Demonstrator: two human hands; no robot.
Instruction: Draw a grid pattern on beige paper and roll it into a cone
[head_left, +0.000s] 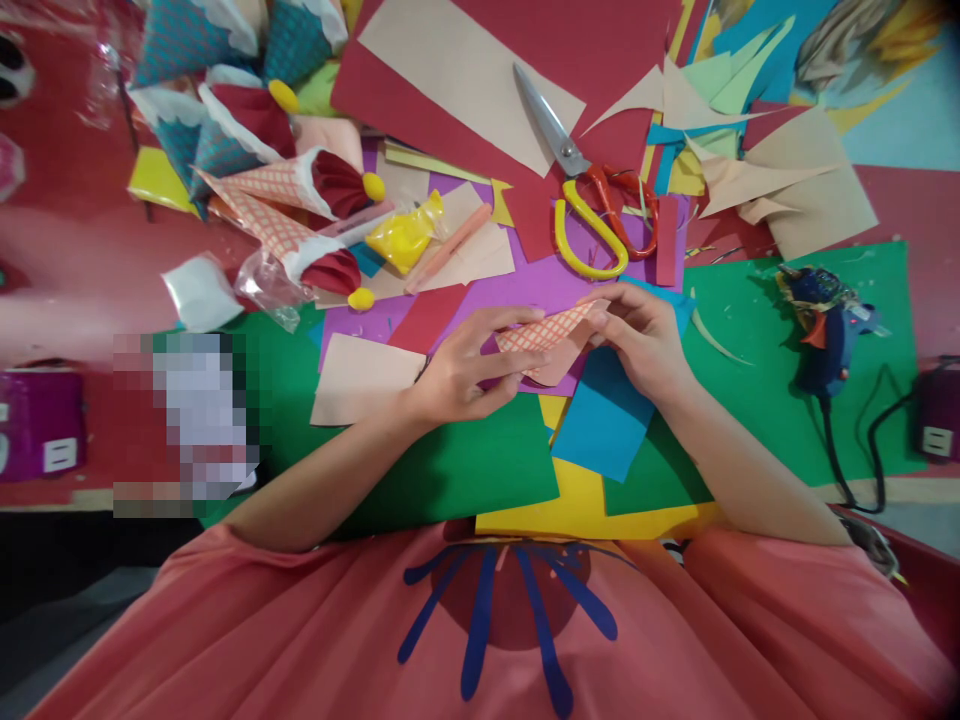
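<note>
Between my hands, above the purple sheet, is a piece of peach paper printed with an orange lattice on one face and plain on the other. My left hand has its fingers along the paper's left side, some over the printed face. The thumb and fingers of my right hand pinch its upper right corner. A blue paper piece lies just below my right hand. Under my left wrist, a plain peach rectangle rests on the green sheet.
Scissors with yellow and red handles lie ahead, blades open. Finished paper cones cluster at upper left, near a yellow packet. A blue glue gun with a black cord sits at right. Paper scraps spread across the upper right.
</note>
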